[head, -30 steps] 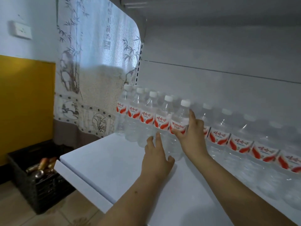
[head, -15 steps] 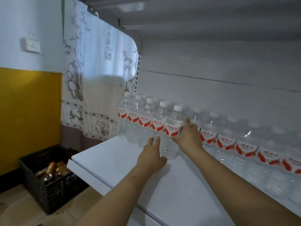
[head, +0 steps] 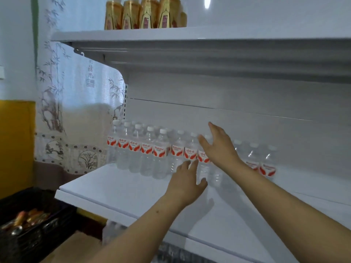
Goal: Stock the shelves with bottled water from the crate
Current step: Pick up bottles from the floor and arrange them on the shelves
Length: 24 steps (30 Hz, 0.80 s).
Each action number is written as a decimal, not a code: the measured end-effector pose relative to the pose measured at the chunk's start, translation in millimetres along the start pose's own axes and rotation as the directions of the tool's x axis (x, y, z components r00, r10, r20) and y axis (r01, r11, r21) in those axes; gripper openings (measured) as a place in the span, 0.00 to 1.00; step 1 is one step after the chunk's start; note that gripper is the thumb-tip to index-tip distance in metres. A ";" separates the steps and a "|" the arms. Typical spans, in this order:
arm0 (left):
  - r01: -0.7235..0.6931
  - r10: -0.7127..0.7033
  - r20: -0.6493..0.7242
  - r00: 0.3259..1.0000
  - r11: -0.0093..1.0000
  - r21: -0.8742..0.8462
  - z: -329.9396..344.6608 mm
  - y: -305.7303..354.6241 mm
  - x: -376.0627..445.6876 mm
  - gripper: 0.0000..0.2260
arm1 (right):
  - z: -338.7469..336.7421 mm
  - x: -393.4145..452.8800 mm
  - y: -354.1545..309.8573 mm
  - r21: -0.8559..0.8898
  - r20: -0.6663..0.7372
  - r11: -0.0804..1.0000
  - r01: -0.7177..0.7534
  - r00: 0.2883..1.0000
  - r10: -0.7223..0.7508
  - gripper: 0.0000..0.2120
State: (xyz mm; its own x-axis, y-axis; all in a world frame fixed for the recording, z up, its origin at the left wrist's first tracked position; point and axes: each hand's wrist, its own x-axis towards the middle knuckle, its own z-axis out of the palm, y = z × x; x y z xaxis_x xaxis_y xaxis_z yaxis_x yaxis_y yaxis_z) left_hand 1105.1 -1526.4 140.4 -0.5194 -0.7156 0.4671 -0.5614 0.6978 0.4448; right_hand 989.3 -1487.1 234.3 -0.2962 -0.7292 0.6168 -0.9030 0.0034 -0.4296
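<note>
Several clear water bottles with white caps and red-and-white labels stand in a row along the back of the white shelf. My right hand is raised in front of the row's middle, fingers spread and straight, holding nothing. My left hand hovers lower, just in front of the bottles, fingers straight, its tips close to a bottle's lower part. Whether either hand touches a bottle is unclear. A black crate sits on the floor at lower left.
An upper shelf overhangs the row and carries several amber drink bottles. A patterned curtain hangs left of the shelving. The crate holds cans or bottles with orange labels. More water bottles show below the shelf edge.
My view has tilted up, revealing the upper shelf. My right hand has let go of the bottle it held and lifted with fingers spread. My left hand stays in front of the row.
</note>
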 end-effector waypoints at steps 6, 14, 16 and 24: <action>-0.216 0.216 -0.002 0.976 0.976 -0.043 24.7 81.8 -35.4 0.27 | -87.3 -60.5 38.2 -0.034 -0.085 0.992 -0.123 0.989 0.120 0.31; -0.598 0.620 0.058 0.782 0.774 -0.207 117.5 222.4 -132.8 0.20 | -201.0 -225.4 128.8 -0.144 -0.264 0.945 -0.294 0.932 0.249 0.28; -0.685 0.722 0.098 0.685 0.685 -0.249 145.7 250.4 -164.1 0.18 | -222.4 -273.5 152.1 -0.184 -0.321 0.913 -0.363 0.901 0.293 0.27; -0.750 0.828 0.414 0.379 0.537 -0.387 289.4 296.1 -305.9 0.16 | -249.3 -513.9 245.6 -0.048 -0.587 0.687 -0.725 0.577 0.568 0.14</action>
State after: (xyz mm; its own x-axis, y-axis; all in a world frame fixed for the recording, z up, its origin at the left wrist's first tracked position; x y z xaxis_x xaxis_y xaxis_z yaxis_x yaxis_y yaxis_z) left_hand 911.3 -1109.9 -91.9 -0.9282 0.2937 0.2283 0.3374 0.9231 0.1843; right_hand 842.2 -941.0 -23.8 -0.8662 -0.0172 0.4995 -0.4209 0.5640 -0.7104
